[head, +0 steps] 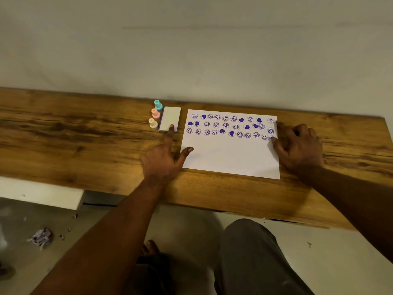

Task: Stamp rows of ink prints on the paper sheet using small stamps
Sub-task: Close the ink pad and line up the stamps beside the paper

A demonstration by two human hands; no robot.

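A white paper sheet [229,155] lies on the wooden table [85,141]; its upper part carries three rows of purple smiley and heart prints. Left of it rests a shut white ink pad case [169,118]. Three small stamps stand upright beside the case: teal [158,104], pink [155,113] and cream [153,123]. My left hand [163,158] is spread flat, index fingertip on the case's near end, thumb on the paper's left edge. My right hand [297,149] rests flat at the paper's right edge, thumb on the sheet. Neither hand holds anything.
The table's near edge runs across the view above my knees [251,252]. A pale wall stands right behind the table. On the floor at lower left lies a crumpled paper scrap [41,237], with a white ledge [42,194] under the table's left part.
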